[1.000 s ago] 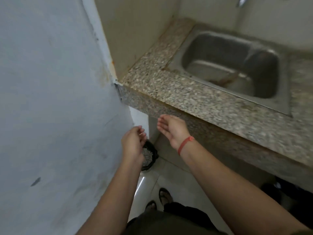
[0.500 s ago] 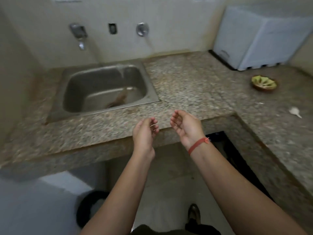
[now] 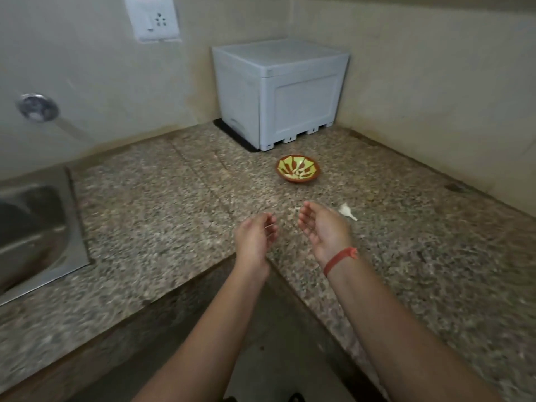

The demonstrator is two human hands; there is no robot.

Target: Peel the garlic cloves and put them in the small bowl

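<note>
Two hands are held over the counter (image 3: pixel 174 198), left hand (image 3: pixel 255 237) & right hand (image 3: pixel 323 229), both w/ fingers loosely curled and nothing gripped afaict. One white garlic piece (image 3: pixel 347 211) is seen lying on the counter just beside the right hand, on its outer side, so that hand's def nearer. Its long axis is laid diagonally: fat end toward the small bowl (image 3: pixel 298 169), thin tail pointed lower right. Skin looks papery, prob unpeeled. Bowl is set further back; cloves inside can't be made out tbh.
</note>
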